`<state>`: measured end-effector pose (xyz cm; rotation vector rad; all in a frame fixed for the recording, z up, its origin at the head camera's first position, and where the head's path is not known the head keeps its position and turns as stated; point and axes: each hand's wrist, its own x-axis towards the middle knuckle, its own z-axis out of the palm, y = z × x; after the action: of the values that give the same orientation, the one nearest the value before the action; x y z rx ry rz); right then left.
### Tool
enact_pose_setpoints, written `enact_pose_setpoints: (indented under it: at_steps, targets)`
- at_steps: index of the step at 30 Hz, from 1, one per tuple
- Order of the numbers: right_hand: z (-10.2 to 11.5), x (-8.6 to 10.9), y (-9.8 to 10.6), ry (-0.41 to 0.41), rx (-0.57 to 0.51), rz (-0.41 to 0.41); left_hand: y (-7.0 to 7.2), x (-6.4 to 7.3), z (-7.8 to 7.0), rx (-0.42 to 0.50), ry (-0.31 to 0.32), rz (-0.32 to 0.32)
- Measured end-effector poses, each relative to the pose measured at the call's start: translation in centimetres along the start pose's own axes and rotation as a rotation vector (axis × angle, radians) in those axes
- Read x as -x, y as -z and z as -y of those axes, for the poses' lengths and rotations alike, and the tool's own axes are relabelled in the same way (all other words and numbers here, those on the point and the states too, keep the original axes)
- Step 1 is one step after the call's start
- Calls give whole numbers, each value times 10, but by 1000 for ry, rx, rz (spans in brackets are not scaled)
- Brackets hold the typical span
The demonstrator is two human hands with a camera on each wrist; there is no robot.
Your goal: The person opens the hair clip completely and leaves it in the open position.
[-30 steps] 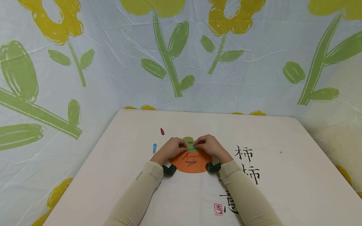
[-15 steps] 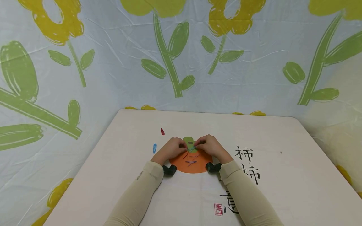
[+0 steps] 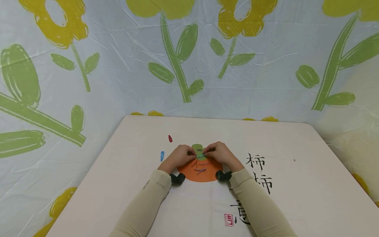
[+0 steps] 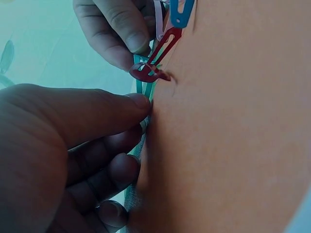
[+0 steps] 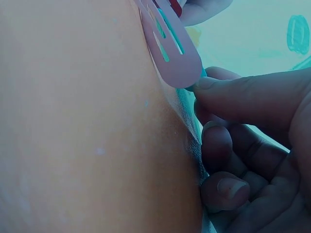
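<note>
A flat orange pumpkin-like shape (image 3: 199, 178) with a green top (image 3: 196, 146) lies on the table. My left hand (image 3: 180, 155) and right hand (image 3: 220, 154) meet at its green part from either side. Between them is a teal snap hair clip (image 4: 139, 86). Its near end is pinched by the left thumb and a finger, its other end by the right fingertips. A red hair clip (image 4: 141, 74) overlaps it in the left wrist view, with a blue hair clip (image 4: 181, 17) beyond. A pink hair clip (image 5: 181, 65) stands beside the right thumb.
A loose red hair clip (image 3: 170, 138) and a loose blue one (image 3: 162, 156) lie left of the hands. Black writing (image 3: 255, 161) and a red seal mark (image 3: 229, 220) show on the pale table (image 3: 118, 184). Behind hangs a flower-printed cloth (image 3: 118, 65).
</note>
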<state>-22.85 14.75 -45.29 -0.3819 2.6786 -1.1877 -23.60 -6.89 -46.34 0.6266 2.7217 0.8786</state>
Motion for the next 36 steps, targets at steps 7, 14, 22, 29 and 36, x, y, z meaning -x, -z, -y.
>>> enact_pose_setpoints:
  at_steps: [7,14,22,29,36]
  targets:
    - [-2,1,2,-5,-46,6,0,1,1,13,7,-4]
    - [0,3,4,15,-80,18,6,6,0,52,14,-8]
    - [4,3,4,35,-72,-2,15,12,1,35,23,-37]
    - [10,1,2,51,-50,-1,24,19,2,-7,21,-73]
    - [20,-2,3,68,10,-2,32,23,8,-13,14,-77]
